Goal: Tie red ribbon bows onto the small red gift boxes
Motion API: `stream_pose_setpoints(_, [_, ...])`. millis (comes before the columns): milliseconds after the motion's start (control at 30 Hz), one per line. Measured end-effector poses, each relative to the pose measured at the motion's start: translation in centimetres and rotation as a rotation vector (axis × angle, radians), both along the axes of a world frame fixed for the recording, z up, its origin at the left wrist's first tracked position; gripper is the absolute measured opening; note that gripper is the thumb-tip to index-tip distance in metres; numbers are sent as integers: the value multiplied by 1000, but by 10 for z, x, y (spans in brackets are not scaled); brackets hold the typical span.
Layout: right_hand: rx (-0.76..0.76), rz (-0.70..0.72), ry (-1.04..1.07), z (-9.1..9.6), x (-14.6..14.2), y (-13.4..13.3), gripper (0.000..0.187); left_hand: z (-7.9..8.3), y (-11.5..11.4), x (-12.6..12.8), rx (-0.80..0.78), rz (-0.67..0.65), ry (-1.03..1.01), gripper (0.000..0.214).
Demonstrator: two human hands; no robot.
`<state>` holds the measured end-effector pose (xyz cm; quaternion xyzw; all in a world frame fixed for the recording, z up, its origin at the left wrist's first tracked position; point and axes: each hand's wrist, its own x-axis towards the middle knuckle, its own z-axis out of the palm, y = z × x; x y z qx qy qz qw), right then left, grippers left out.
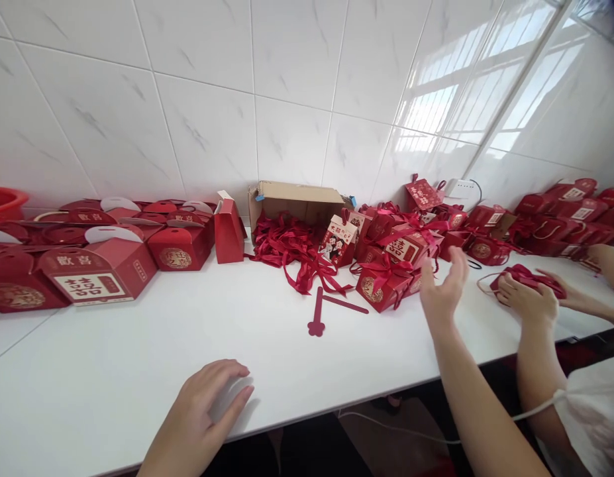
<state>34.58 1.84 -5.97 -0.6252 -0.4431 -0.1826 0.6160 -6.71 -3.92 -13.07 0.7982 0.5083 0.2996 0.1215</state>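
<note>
My left hand (207, 401) is just over the white table near its front edge, fingers curved and apart, holding nothing. My right hand (444, 291) is raised beside a stack of red gift boxes, with its fingers spread and nothing in them. Closest to it is a red box with a ribbon bow (386, 285); whether they touch I cannot tell. A dark red flower-ended strip (316, 318) and a thin strip (346, 304) lie flat between my hands. Behind them, loose red ribbons (287, 242) spill out of a cardboard box (299, 192).
Several red boxes (132, 265) fill the left side, beside a narrow upright red box (230, 228). A red basin (6, 200) stands far left. At right, a co-worker's hands (530, 298) hold a red ribboned item (528, 277). More red boxes (575, 209) stand beyond.
</note>
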Motion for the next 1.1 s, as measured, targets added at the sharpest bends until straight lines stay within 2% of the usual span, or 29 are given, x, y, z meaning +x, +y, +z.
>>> stream_pose_setpoints(33, [-13,186,-65,-3,-17,-8,54,0,0,0,0,2,0,25])
stream_pose_setpoints(67, [-113,421,-122,-8,-33,-14,41,0,0,0,-1,4,2,25])
stream_pose_setpoints(100, [-280,638,-166,-14,-47,-19,35,0,0,0,-1,3,4,25])
stream_pose_setpoints(133, [-430,771,-184,-22,-58,-22,36,0,0,0,-2,-1,8,25])
stream_pose_setpoints(200, [-658,865,-152,-39,-69,-21,47,0,-1,0,-11,-11,19,24])
stream_pose_setpoints(267, [-748,798,-77,-56,-65,-13,60,1,-1,-1,-24,-21,30,23])
stream_pose_setpoints(333, [-735,708,17,-67,-53,-2,67,1,-2,-1,-35,-23,37,22])
stream_pose_setpoints(433, [-673,650,117,-72,-29,14,67,1,-2,-1,-42,-26,42,22])
stream_pose_setpoints(533, [-655,603,135,-72,-12,19,63,1,-3,-1,-46,-24,39,21])
stream_pose_setpoints(667, [-681,551,99,-82,-11,-6,53,-1,-4,-2,-51,-26,27,21])
stream_pose_setpoints(800, [-753,430,-174,-102,-29,-51,43,2,-6,-1,-70,-7,9,20])
stream_pose_setpoints(900, [-735,317,-266,-115,-37,-74,41,11,-9,6,-80,-2,-15,20])
stream_pose_setpoints(1000, [-736,279,-320,-122,-35,-80,45,21,-17,13,-100,2,-51,21])
stream_pose_setpoints(1100, [-742,261,-370,-127,-31,-77,50,27,-31,6,-140,-11,-42,22])
